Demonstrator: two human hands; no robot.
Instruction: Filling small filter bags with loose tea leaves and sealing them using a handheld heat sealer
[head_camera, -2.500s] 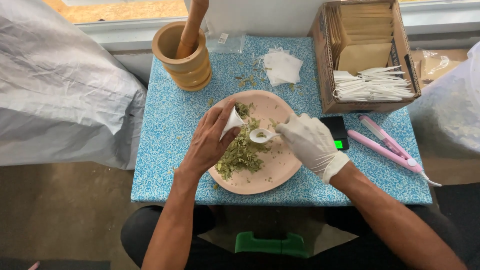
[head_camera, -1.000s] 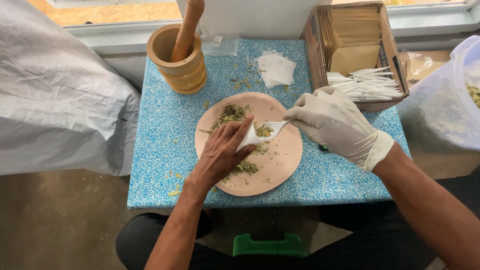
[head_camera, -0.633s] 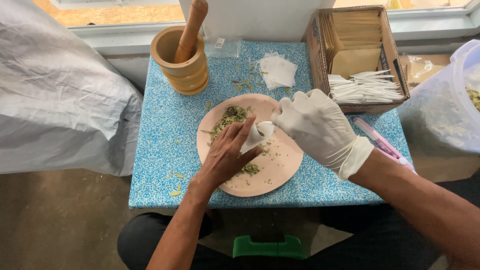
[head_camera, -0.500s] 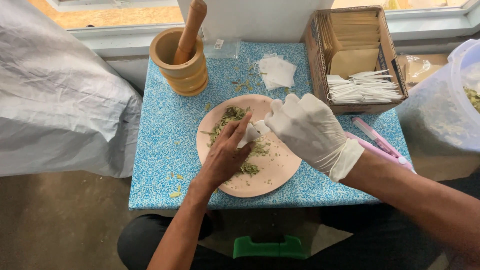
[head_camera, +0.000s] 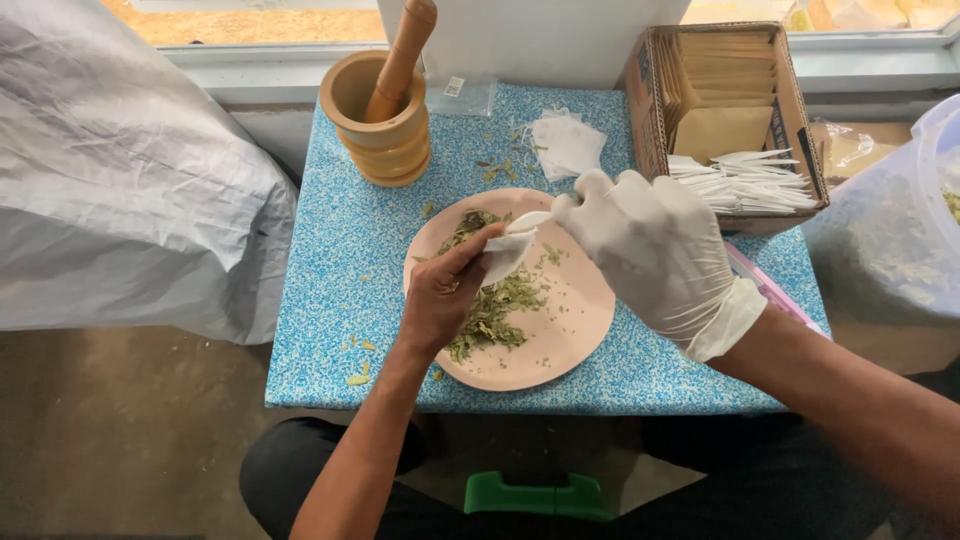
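A small white paper bag (head_camera: 506, 255) is held up just over the pink plate (head_camera: 570, 330), near the plate's top part. The bare left hand (head_camera: 445, 295) pinches the bag from the left side, with its fingers closed on the paper. The right hand (head_camera: 650, 250) wears a white glove. It holds a little white spoon (head_camera: 532, 218) at the mouth of the bag, and its fingers are curled around the spoon's handle. The 2 hands are very close, almost touching at the bag.

Dry green leaves (head_camera: 495, 310) lie in a loose pile on the plate, under and beside the left hand. More bits of leaf (head_camera: 465, 225) sit at the top edge of the plate. The plate rests on a small table with a blue speckled top (head_camera: 330, 300). A few leaf crumbs are spread on the blue top too.

At the back left of the table stands a wooden bowl (head_camera: 385, 125) with a wooden stick (head_camera: 402, 55) leaning in it. Some white paper bags (head_camera: 565, 145) lie flat behind the plate. At the back right is a cardboard box (head_camera: 730, 110) with brown paper sheets and a heap of white spoons (head_camera: 745, 180) inside. A pink thing (head_camera: 770, 290) lies on the table just behind the right wrist. A big grey sack (head_camera: 120, 190) sits to the left of the table.
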